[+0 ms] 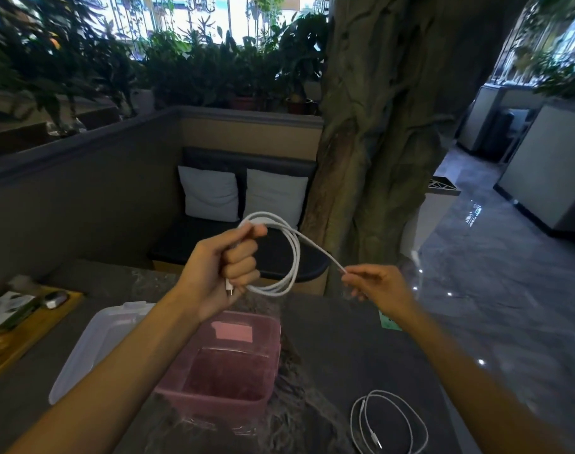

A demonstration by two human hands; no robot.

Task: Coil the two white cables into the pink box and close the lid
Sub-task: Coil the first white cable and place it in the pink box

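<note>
My left hand (229, 263) is fisted around a coiled white cable (294, 253), held up above the table with a plug end poking out below the fist. From the coil a straight length runs down to the right, where my right hand (376, 285) pinches it between fingertips. Below the hands the pink box (273, 335) stands open and looks empty. Its translucent lid (93, 345) lies flat to the left of the box. A second white cable (389, 421) lies in loose loops on the table at the lower right.
A wooden tray (27, 335) with small items sits at the table's left edge. A green card (389, 321) lies by my right wrist. Beyond the table are a dark bench with two cushions (243, 194) and a thick tree trunk (378, 142).
</note>
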